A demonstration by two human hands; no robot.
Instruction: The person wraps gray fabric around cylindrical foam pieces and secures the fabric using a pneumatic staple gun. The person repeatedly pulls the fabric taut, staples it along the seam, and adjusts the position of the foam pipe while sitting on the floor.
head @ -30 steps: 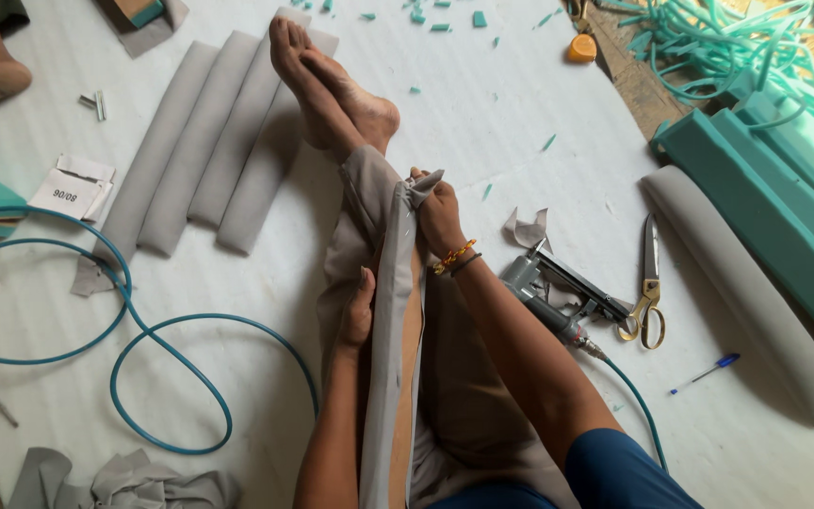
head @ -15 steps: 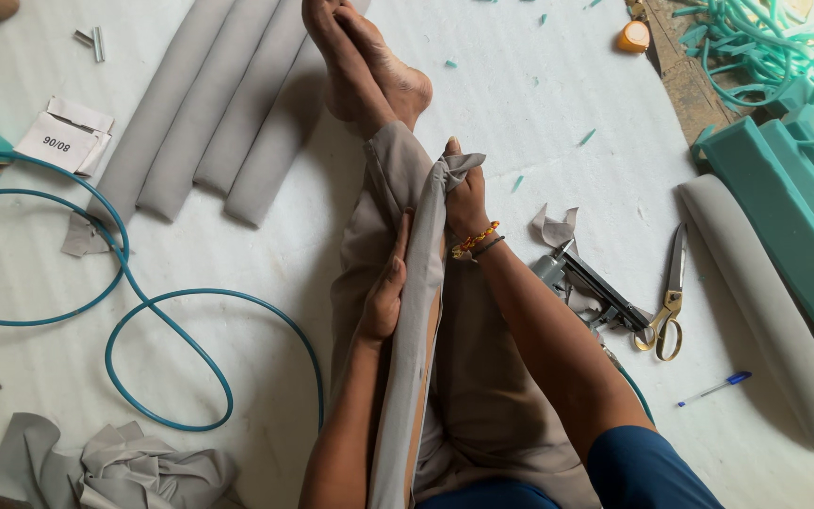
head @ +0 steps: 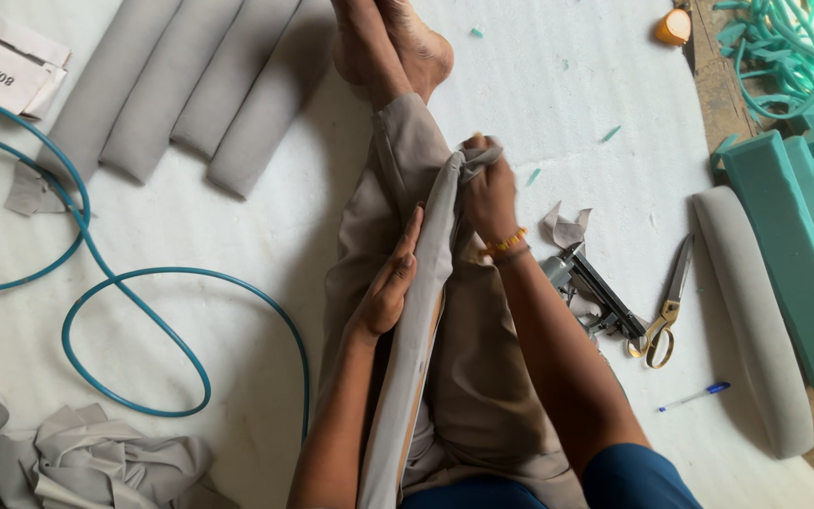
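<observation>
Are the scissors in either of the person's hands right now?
No, the scissors lie on the white sheet beside the staple gun, while both hands grip grey fabric.

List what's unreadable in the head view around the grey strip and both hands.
- Grey fabric strip: lower end cut off by bottom edge.
- Right hand: fingertips buried in fabric, grip unclear.
- Left hand: palm hidden against strip.
- Staple tool: partly behind right forearm.
</observation>
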